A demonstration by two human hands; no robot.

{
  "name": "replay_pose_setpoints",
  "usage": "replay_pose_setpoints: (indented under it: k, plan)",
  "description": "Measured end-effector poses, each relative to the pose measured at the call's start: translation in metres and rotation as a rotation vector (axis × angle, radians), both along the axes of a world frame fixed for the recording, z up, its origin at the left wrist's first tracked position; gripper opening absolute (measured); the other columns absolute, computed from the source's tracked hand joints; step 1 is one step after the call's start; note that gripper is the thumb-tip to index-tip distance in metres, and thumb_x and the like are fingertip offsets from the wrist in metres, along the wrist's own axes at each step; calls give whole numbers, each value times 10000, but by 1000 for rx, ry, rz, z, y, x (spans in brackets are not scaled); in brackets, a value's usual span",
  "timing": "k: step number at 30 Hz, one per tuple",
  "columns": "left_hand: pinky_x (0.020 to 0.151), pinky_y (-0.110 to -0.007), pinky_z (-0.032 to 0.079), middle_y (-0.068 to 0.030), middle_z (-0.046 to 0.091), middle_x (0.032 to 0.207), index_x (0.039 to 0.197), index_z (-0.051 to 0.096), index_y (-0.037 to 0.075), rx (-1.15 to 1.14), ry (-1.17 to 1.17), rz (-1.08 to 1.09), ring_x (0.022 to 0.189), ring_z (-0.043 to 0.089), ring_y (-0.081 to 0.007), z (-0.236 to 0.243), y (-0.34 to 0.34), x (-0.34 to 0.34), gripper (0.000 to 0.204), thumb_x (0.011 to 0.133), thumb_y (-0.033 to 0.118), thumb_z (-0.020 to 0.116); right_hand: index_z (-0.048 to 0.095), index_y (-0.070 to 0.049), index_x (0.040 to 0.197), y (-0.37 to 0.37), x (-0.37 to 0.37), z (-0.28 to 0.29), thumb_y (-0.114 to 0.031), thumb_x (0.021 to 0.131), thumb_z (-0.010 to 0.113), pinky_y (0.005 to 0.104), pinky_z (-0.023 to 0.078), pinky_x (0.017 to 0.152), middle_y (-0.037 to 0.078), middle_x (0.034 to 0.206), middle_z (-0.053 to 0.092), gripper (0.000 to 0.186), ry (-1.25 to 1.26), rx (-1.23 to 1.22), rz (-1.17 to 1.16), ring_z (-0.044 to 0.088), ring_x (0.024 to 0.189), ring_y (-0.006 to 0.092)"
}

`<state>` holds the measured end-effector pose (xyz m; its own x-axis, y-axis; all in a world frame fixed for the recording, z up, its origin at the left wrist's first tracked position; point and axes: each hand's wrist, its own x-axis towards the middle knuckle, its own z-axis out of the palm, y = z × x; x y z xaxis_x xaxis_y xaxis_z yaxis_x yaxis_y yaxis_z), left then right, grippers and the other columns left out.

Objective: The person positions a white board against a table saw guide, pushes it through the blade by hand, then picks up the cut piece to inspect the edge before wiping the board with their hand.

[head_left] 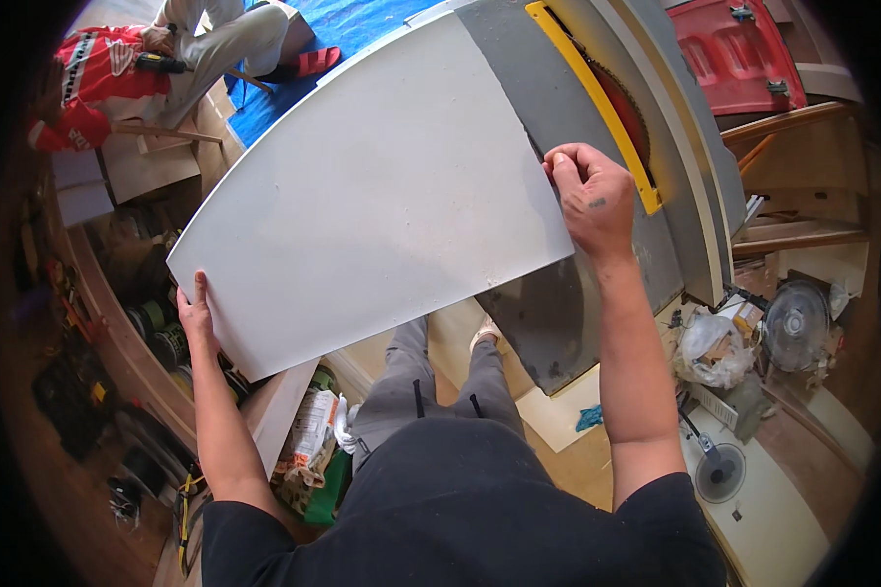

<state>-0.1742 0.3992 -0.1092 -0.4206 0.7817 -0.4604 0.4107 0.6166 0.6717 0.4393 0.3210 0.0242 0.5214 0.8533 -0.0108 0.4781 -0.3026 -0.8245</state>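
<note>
A large white board [382, 186] lies across the grey bed of a table saw [646, 249] and juts out to the left. My left hand [196, 311] grips the board's near left corner, thumb on top and fingers beneath the edge. At the right edge of the board, my right hand [595, 201] is closed, its thumb and forefinger pressed together. Whatever that pinch holds, if anything, cannot be made out. Just beyond the right hand, the toothed saw blade [622, 108] shows in a slot beside a yellow strip [597, 103].
A long pale fence [680, 127] runs right of the blade. Far left, a seated person [117, 73] holds a power drill [160, 63] near a blue tarp [372, 24]. Tools crowd the left side. A fan [795, 323] and a plastic bag [712, 344] are at right.
</note>
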Motion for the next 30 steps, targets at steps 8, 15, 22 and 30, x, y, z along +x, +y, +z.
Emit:
replay_pose_setpoints:
  k: [8, 15, 22, 30]
  plan:
    - [1137, -448, 438, -147, 560, 1537, 1617, 378, 10, -4, 68, 3, 1368, 554, -296, 10, 0, 4, 1185, 799, 759, 794, 749, 0, 838, 7, -2, 10, -77, 825, 705, 371, 561, 636, 160, 779, 730, 89, -423, 96, 212, 701, 660, 303]
    - [1173, -449, 411, -167, 535, 1571, 1629, 360, -8, 38, 171, -6, 1402, 533, -298, 33, 2, -3, 1235, 776, 766, 807, 677, -40, 709, 15, -1, 5, -65, 768, 699, 417, 558, 632, 137, 713, 688, 68, -563, 37, 293, 678, 662, 344]
    - [1166, -437, 420, -169, 552, 1553, 1622, 373, -9, 24, 217, 4, 1388, 547, -299, 43, 3, -3, 1224, 779, 766, 805, 761, -10, 832, 8, 8, 2, -93, 843, 707, 371, 564, 650, 156, 750, 729, 100, -289, -53, 111, 699, 652, 276]
    - [1164, -437, 423, -172, 567, 1536, 1613, 383, -18, 24, 162, -32, 1380, 555, -298, 47, 5, -1, 1219, 778, 764, 807, 792, -16, 906, 13, 4, 6, -137, 878, 714, 364, 576, 666, 165, 796, 753, 147, -257, -53, 224, 724, 686, 294]
